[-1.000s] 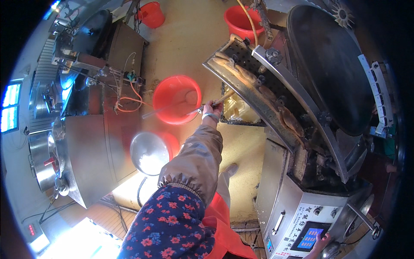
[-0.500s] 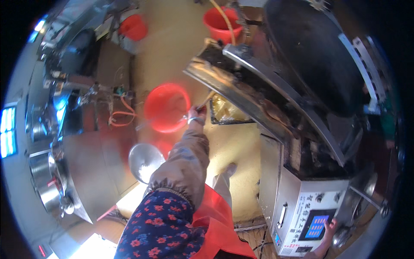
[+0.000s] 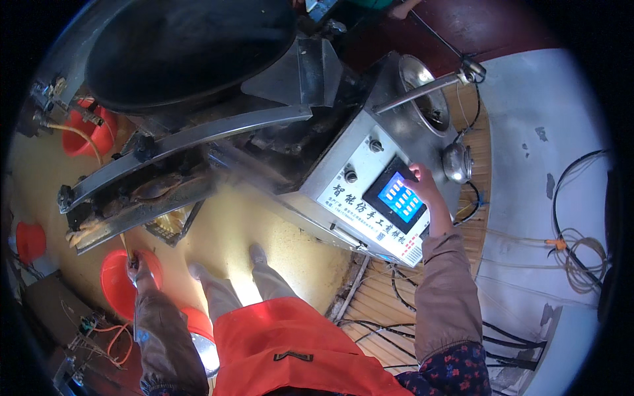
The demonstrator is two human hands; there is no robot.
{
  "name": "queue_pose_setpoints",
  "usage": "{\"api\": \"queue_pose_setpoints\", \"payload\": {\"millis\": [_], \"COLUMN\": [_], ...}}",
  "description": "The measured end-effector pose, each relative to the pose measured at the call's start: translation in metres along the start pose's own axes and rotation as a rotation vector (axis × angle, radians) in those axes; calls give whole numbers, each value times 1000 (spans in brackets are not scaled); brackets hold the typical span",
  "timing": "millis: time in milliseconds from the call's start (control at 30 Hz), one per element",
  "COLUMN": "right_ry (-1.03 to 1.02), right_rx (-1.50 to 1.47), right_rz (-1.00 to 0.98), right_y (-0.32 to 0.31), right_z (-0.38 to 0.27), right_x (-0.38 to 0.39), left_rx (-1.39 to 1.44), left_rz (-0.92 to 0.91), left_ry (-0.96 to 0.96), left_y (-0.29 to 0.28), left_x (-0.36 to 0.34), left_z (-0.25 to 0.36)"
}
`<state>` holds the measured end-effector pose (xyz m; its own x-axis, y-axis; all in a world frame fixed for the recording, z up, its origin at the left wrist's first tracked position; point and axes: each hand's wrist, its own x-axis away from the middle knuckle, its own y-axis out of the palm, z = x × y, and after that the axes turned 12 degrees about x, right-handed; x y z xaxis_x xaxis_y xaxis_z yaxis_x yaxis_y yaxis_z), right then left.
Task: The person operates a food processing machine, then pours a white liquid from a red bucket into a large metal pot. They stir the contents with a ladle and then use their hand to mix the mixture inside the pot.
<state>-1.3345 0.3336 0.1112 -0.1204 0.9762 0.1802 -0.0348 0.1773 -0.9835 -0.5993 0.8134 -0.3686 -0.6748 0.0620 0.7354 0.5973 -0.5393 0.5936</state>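
Note:
My left hand (image 3: 137,267) is low on the left, closed round the end of a tan hose (image 3: 123,243) beside a red bucket (image 3: 113,280). The hose runs down from the machine's edge, and its mouth is hard to make out. On the right, my right hand (image 3: 424,183) holds nothing; its fingers are partly bent and apart at the upper right edge of a lit touchscreen (image 3: 401,198). That screen sits in the white front panel (image 3: 340,191) of a metal cooking machine, with two black knobs (image 3: 351,176) nearby.
A large round black griddle plate (image 3: 191,53) and a curved metal rail (image 3: 191,137) take up the upper left. Right of the panel stand a metal bowl (image 3: 429,99) and a small metal pot (image 3: 457,162). Black cables (image 3: 396,327) cross the slatted floor near a pale wall.
The view has swung to the right, bringing the panel to the middle. My right hand remains at the screen, its fingers shifted to the upper edge. The left hand stays at the hose.

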Motion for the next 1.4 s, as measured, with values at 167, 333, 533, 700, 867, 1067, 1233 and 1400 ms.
{"api": "queue_pose_setpoints", "payload": {"millis": [167,333,533,700,867,1067,1233,1400], "right_ry": [-14,16,34,28,-5,30,-125,-131], "right_rx": [-18,3,11,19,31,125,-164,-72], "right_rz": [19,25,14,16,55,118,186,47], "right_y": [-5,-5,-5,0,-1,10,38,44], "right_z": [-9,-12,-14,-8,-11,-8,36,83], "right_x": [6,9,9,6,7,1,-13,-41], "left_rx": [-460,-143,-625,-1097,-275,-369,-90,532], "left_rz": [-297,-270,-349,-376,-266,-333,-327,-503], "left_ry": [85,-19,187,432,24,103,-254,-1094], "left_y": [-13,-15,-6,-3,-12,-23,-5,33], "left_x": [-9,-18,5,30,0,-31,27,100], "left_z": [7,13,8,2,9,21,19,-2]}}
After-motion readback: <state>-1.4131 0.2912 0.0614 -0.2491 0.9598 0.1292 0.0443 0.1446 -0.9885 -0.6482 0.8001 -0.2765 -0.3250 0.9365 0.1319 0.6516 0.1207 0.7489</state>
